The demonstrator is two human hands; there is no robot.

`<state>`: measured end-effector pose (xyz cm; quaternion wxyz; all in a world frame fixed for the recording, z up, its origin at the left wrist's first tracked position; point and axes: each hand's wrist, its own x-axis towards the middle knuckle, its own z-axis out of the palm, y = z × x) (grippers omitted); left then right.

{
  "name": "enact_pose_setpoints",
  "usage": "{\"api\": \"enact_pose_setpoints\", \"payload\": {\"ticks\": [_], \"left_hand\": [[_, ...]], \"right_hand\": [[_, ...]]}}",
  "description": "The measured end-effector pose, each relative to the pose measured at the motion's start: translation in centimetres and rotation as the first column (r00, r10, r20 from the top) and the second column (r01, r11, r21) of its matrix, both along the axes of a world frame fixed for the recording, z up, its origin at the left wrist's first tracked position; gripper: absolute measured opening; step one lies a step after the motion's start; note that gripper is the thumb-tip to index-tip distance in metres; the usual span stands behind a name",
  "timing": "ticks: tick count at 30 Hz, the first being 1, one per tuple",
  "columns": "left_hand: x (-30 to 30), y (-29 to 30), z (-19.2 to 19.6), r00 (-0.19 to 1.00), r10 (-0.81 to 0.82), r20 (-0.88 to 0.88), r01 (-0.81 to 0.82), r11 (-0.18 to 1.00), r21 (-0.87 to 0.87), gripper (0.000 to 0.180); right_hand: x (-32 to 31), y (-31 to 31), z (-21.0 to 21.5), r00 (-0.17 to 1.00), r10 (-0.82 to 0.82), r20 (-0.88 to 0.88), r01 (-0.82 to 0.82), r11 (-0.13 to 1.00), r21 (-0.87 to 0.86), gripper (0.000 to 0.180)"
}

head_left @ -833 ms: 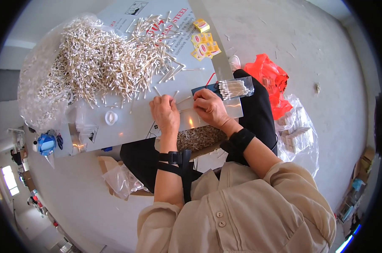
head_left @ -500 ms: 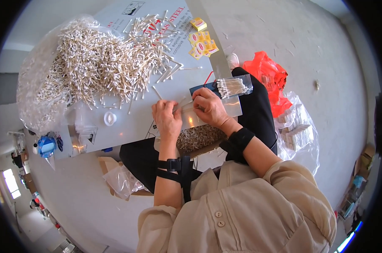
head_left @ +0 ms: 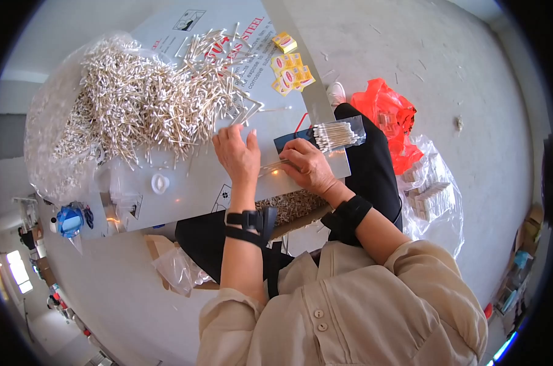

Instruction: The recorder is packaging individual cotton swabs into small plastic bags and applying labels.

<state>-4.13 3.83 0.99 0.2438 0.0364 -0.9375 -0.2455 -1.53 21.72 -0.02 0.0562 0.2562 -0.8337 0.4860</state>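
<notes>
A large heap of cotton swabs [head_left: 148,100] spills from a clear plastic bag [head_left: 41,137] across the table's left side. My left hand [head_left: 237,155] is at the heap's near right edge, thumb apart from the fingers, with nothing visible in it. A few cotton swabs [head_left: 271,166] stick out leftward from my right hand [head_left: 310,168], whose fingers are closed around them. Just beyond that hand, a neat row of cotton swabs [head_left: 334,135] lies in a clear bag on a dark flat piece [head_left: 284,141] at the table's right edge.
Small yellow printed packets [head_left: 293,73] lie at the far right of the table [head_left: 197,183]. A white round cap [head_left: 160,183] sits at the left. Below my hands is an open box of swabs [head_left: 295,206]. On the floor are a red bag [head_left: 383,116] and a clear bag of packs [head_left: 432,195].
My left hand has moved away from the right one, up toward the heap, and its fingers have opened. My right hand stays nearly in place, still holding swabs.
</notes>
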Motion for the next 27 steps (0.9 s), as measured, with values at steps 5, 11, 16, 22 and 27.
{"api": "enact_pose_setpoints", "payload": {"ticks": [5, 11, 16, 22, 27], "left_hand": [[-3.3, -1.4, -0.2, 0.992, 0.044, 0.121, -0.031, 0.993, -0.113, 0.018], [-2.1, -2.3, -0.6, 0.975, -0.061, 0.214, 0.040, 0.994, 0.099, 0.016], [1.4, -1.9, 0.6, 0.925, -0.197, 0.326, 0.168, 0.979, 0.116, 0.015], [-1.2, -0.3, 1.3, 0.962, -0.199, 0.186, 0.188, 0.979, 0.074, 0.019], [-4.7, -0.3, 0.4, 0.936, -0.258, 0.239, 0.289, 0.952, -0.104, 0.014]], "right_hand": [[0.0, -0.2, 0.1, 1.000, 0.009, -0.004, -0.009, 1.000, -0.005, 0.019], [-0.1, 0.0, 0.2, 1.000, 0.011, -0.004, -0.011, 1.000, -0.002, 0.019], [0.0, 0.0, 0.3, 0.999, -0.037, 0.027, 0.039, 0.998, -0.040, 0.022], [0.1, 0.1, -0.1, 0.999, -0.032, 0.024, 0.033, 0.998, -0.048, 0.022], [0.2, -0.7, 0.4, 0.996, -0.045, 0.073, 0.055, 0.989, -0.135, 0.019]]}}
